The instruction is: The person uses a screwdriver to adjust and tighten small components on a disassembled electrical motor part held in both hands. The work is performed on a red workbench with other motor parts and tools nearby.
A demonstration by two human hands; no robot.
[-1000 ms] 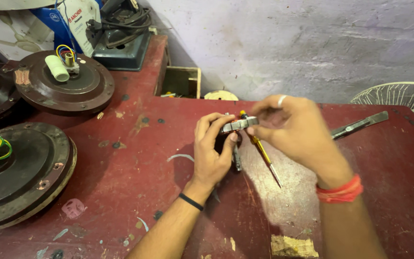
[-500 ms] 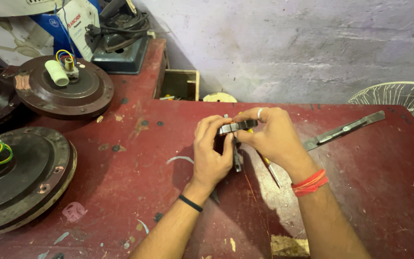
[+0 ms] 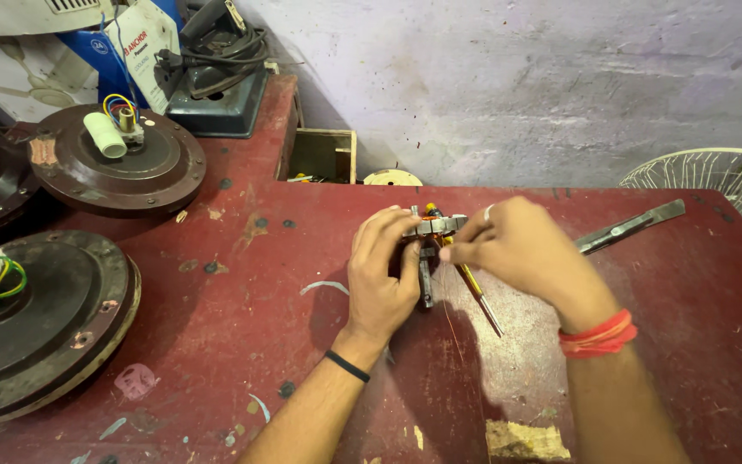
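My hands had drifted slightly left; my left hand [image 3: 381, 275] and right hand [image 3: 517, 249] pinched the small metal part [image 3: 434, 226] between their fingertips, above the screwdriver [image 3: 474, 288].

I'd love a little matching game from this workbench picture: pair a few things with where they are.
Things:
1. small metal part
2. yellow-handled screwdriver
3. fan motor housing with white capacitor
4. wire fan guard

Places:
A. far left of the red bench, by the wall
B. right edge of the picture
C. pinched between the left hand and right hand
D. slanting down under the right hand

Pairs: 1-C, 2-D, 3-A, 4-B
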